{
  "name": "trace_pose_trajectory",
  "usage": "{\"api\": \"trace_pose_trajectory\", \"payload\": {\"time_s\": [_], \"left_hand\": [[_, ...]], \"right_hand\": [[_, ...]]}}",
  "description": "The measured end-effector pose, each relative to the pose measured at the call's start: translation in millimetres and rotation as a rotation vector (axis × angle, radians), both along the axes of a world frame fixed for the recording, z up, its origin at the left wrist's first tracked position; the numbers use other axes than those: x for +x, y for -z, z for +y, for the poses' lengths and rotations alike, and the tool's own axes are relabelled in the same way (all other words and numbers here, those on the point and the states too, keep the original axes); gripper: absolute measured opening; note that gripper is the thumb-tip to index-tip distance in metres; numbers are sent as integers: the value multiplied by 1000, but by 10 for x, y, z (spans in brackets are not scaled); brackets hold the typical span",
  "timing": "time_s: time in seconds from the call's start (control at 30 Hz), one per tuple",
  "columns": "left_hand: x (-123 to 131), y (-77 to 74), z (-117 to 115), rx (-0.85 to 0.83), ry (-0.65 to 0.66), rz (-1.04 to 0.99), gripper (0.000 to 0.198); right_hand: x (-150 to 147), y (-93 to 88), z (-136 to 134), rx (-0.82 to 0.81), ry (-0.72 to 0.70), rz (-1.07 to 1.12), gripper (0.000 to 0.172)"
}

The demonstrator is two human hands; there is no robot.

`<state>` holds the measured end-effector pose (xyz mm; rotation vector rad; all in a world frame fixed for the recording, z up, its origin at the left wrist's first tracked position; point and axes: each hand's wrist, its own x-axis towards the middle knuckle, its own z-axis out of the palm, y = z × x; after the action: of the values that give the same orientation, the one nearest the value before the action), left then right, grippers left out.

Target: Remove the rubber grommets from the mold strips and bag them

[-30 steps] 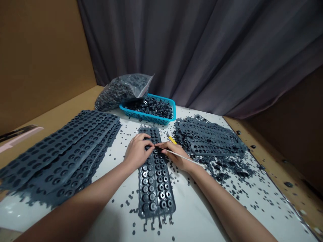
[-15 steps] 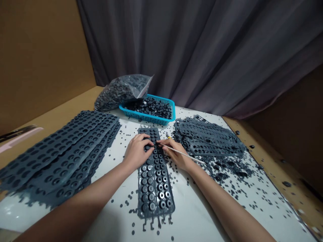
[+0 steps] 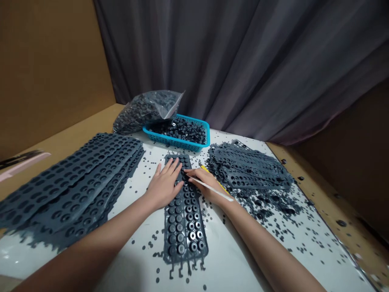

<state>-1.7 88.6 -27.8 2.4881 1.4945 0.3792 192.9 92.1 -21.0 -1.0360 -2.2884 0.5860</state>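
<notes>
Where rubber mat [image 3: 184, 239] ends, tabletop [image 3: 231, 259] begins.

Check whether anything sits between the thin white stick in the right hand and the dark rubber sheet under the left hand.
Nothing visible does: the tip of the thin white stick lies over the dark rubber sheet, beside the left hand's fingers.
</notes>
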Motion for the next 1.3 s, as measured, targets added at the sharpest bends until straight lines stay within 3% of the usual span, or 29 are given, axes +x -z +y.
{"api": "trace_pose_trajectory", "payload": {"time_s": [0.17, 0.27, 0.4, 0.63, 1.03, 1.17, 1.3], "left_hand": [[17, -8, -1, -31, -5, 84, 56], [20, 1, -4, -28, -11, 93, 56], [22, 26, 3, -25, -7, 84, 58], [12, 38, 16, -47, -7, 69, 59], [7, 52, 16, -45, -5, 64, 58], [-1, 55, 16, -40, -2, 52, 58], [1, 47, 20, -48, -1, 48, 59]], "right_hand": [[-58, -52, 100, 191, -59, -219, 18], [-33, -95, 158, 263, -13, -248, 17], [16, -151, 174, 197, 129, -111, 15], [-36, -120, 109, 12, 44, -16, 14], [-68, -126, 255, 209, 63, -387, 17], [11, -139, 244, 148, 147, -226, 18], [87, -138, 153, -6, 96, -27, 15]]}}
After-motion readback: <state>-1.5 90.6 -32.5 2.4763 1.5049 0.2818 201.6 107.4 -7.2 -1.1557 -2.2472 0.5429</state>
